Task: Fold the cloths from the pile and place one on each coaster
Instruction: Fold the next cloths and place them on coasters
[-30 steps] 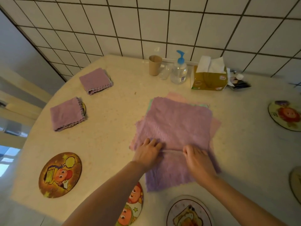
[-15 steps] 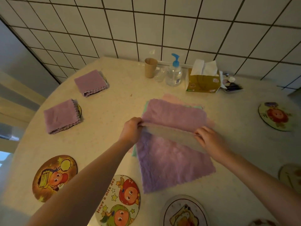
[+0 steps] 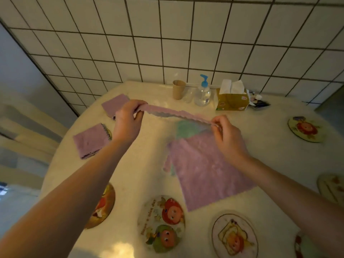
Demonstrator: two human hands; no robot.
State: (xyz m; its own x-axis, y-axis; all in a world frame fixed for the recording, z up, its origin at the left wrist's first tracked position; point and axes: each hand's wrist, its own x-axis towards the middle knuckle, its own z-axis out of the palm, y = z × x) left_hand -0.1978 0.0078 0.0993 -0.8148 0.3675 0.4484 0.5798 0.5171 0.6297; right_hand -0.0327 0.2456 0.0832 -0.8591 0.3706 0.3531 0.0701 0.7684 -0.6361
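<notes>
Home dining nook: white tiled wall [image 3: 167, 43], round table [image 3: 141, 164], tissue box [image 3: 231, 101], soap dispenser [image 3: 202, 93].

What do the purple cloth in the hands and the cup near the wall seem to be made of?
Purple cloth: probably soft microfibre or fleece, with a matte fuzzy surface, a zigzag edge, and a limp drape between the left hand and right hand. Cup: plain matte tan, perhaps paper or bamboo fibre; uncertain.

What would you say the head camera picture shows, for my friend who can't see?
Two hands, left hand and right hand, pinch a purple cloth by one edge and lift that edge above the cloth pile on a round table. Two folded cloths lie at left, and cartoon coasters ring the near edge.
</notes>
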